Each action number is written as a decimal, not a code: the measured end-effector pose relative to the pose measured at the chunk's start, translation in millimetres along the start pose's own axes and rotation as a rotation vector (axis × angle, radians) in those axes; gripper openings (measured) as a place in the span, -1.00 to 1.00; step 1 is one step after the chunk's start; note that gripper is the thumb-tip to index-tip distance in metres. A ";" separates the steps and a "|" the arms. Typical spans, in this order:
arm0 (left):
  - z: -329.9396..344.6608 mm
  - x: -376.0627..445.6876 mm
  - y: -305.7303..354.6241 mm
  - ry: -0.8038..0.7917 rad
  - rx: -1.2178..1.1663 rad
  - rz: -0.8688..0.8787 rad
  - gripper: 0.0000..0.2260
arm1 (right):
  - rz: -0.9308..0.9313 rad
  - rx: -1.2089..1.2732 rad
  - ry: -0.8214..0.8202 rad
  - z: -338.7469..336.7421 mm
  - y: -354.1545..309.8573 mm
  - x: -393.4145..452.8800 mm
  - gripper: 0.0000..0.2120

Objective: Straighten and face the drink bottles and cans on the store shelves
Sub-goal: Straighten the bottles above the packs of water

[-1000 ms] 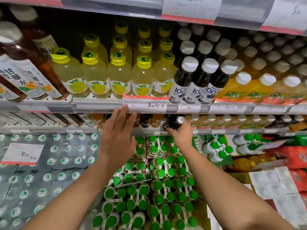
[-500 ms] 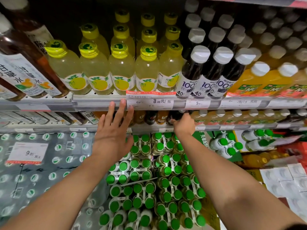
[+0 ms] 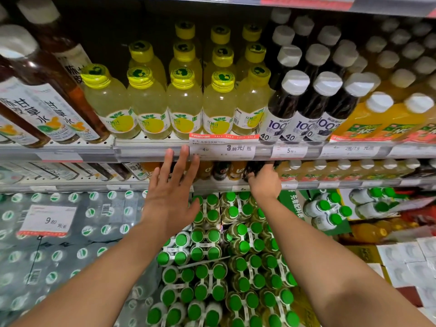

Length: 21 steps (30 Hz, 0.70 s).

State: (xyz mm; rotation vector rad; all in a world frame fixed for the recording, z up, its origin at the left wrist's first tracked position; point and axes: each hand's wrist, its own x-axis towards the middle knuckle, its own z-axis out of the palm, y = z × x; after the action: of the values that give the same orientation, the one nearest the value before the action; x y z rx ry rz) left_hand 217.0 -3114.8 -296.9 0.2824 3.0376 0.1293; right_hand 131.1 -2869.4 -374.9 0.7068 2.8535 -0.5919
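Left hand (image 3: 170,201) spread flat, fingertips at the shelf edge (image 3: 146,152) below the yellow bottles (image 3: 184,107); right hand (image 3: 265,182) curled round a dark bottle (image 3: 253,166) on the lower shelf.

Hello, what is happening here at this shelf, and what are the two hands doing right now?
A person is tidying drink shelves in a store. The right hand reaches into the lower shelf and grips a dark bottle there, among orange and dark bottles. The left hand is open, fingers spread, just under the price tag and holding nothing. The yellow bottles above stand upright in rows.
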 end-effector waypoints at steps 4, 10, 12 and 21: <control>4.1 -2.3 1.6 0.090 -0.030 0.010 -0.07 | -0.040 0.074 0.190 -3.8 8.4 -15.9 -0.64; 2.7 -5.9 -0.8 0.121 -0.061 0.021 -0.07 | -0.215 0.303 -0.060 -7.4 -5.3 -19.6 -0.81; 1.2 -7.0 -1.6 0.104 -0.056 0.020 -0.07 | -0.174 0.411 -0.154 -7.5 -18.5 -11.9 -0.67; -6.6 -6.5 -2.3 0.068 -0.071 0.031 -0.09 | -0.111 0.530 -0.269 0.9 -21.3 8.2 -0.78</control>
State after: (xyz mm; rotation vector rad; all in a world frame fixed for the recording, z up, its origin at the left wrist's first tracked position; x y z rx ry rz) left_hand 222.3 -3118.7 -290.0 0.3269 3.0881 0.2539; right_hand 113.9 -2883.6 -370.4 0.4820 2.5049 -1.3739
